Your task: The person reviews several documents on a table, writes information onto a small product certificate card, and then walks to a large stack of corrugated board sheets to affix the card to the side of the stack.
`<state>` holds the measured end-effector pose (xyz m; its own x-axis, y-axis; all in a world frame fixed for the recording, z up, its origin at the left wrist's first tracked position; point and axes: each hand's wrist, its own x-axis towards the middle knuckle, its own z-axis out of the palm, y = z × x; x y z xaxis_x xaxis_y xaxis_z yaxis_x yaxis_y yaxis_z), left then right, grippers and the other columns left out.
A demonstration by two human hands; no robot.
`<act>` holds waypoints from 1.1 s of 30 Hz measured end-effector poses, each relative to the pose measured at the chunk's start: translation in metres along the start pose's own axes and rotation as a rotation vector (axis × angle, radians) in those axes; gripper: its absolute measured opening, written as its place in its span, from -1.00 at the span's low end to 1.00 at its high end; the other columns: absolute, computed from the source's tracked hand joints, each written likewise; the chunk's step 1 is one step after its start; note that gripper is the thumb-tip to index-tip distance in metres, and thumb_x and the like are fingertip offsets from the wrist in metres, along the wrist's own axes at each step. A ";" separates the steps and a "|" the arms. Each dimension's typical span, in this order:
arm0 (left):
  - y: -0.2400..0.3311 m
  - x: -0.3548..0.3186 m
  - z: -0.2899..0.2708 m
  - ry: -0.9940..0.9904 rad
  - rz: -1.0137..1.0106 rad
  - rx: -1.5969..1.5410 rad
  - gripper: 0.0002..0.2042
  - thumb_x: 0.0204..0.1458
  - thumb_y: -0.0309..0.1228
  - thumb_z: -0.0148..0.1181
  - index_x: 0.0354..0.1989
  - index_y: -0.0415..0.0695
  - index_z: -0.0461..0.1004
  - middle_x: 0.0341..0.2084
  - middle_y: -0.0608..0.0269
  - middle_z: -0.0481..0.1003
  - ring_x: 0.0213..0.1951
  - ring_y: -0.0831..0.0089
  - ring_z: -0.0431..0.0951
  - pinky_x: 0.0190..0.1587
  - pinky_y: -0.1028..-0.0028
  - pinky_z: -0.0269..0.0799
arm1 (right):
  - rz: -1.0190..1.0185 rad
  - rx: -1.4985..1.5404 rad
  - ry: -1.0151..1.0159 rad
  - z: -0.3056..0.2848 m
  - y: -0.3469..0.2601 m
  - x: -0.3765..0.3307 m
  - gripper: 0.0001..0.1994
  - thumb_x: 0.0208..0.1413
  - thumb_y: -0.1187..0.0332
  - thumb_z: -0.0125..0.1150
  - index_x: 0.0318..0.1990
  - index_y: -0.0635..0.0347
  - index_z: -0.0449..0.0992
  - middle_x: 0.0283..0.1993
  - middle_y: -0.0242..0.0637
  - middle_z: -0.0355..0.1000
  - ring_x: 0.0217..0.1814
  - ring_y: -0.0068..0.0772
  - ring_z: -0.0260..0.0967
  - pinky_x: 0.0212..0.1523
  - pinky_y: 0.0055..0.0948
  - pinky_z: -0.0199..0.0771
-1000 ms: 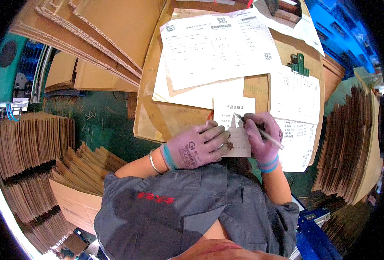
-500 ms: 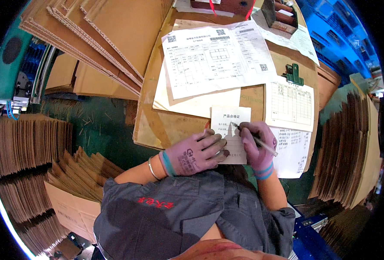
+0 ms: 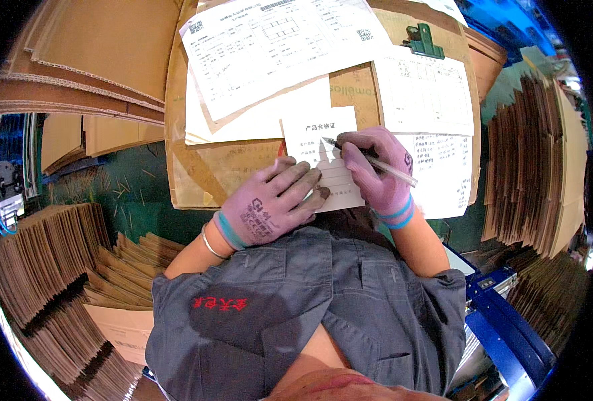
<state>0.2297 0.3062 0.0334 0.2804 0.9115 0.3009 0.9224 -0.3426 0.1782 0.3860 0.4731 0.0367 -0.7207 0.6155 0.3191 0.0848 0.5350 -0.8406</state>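
Note:
A small white printed form (image 3: pixel 337 179) lies on a brown cardboard sheet (image 3: pixel 206 170) in front of me. My left hand (image 3: pixel 266 204), in a purple-grey glove, rests flat with its fingers stretched over the form's left edge. In my right hand (image 3: pixel 380 166), gloved alike, is a slim clear-barrelled pen (image 3: pixel 395 172). The pen's dark tip points at the form's upper lines, touching or very close to the paper; I cannot tell which.
Larger printed sheets (image 3: pixel 283 50) lie beyond the form. A green clip (image 3: pixel 423 41) holds a table sheet (image 3: pixel 430 93) at the right, above a handwritten page (image 3: pixel 437 170). Stacked cardboard stands at left (image 3: pixel 49 247) and right (image 3: pixel 527 160).
The view has shifted, so the papers and both hands sit higher and further left in the picture. The left hand still lies on the form, and the right hand keeps its pen grip.

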 end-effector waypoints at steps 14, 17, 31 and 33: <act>-0.001 0.000 -0.002 -0.016 0.007 0.007 -0.66 0.02 -0.27 0.13 0.00 0.01 0.49 0.06 0.20 0.45 0.12 0.26 0.41 0.15 0.21 0.39 | -0.011 -0.042 0.014 0.002 0.000 0.001 -0.90 0.00 0.48 0.30 -0.30 0.17 0.57 -0.32 -0.18 0.51 -0.29 -0.13 0.45 -0.26 -0.27 0.45; -0.001 0.002 -0.005 -0.018 0.007 0.017 -0.66 0.02 -0.27 0.14 0.00 0.01 0.49 0.06 0.19 0.44 0.11 0.26 0.42 0.16 0.20 0.38 | -0.010 -0.035 0.025 0.005 0.004 -0.001 -0.90 -0.01 0.49 0.30 -0.30 0.17 0.57 -0.33 -0.18 0.51 -0.29 -0.14 0.45 -0.26 -0.27 0.45; -0.001 0.000 0.000 0.003 -0.005 0.023 -0.64 -0.07 -0.27 0.24 -0.02 0.09 0.53 0.04 0.26 0.46 0.07 0.26 0.45 0.07 0.20 0.42 | 0.014 -0.002 0.031 0.003 0.005 -0.003 -0.89 -0.01 0.49 0.30 -0.29 0.18 0.57 -0.33 -0.19 0.51 -0.28 -0.14 0.45 -0.24 -0.27 0.44; 0.000 0.001 0.000 0.009 -0.009 0.015 -0.64 -0.07 -0.28 0.24 -0.03 0.09 0.53 0.04 0.26 0.46 0.06 0.27 0.45 0.07 0.21 0.42 | -0.029 -0.020 0.022 0.002 0.006 -0.002 -0.90 -0.01 0.49 0.29 -0.30 0.18 0.57 -0.34 -0.18 0.50 -0.29 -0.14 0.45 -0.24 -0.27 0.44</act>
<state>0.2295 0.3068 0.0335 0.2701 0.9124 0.3076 0.9288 -0.3311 0.1664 0.3866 0.4739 0.0301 -0.7080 0.6119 0.3526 0.0780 0.5640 -0.8221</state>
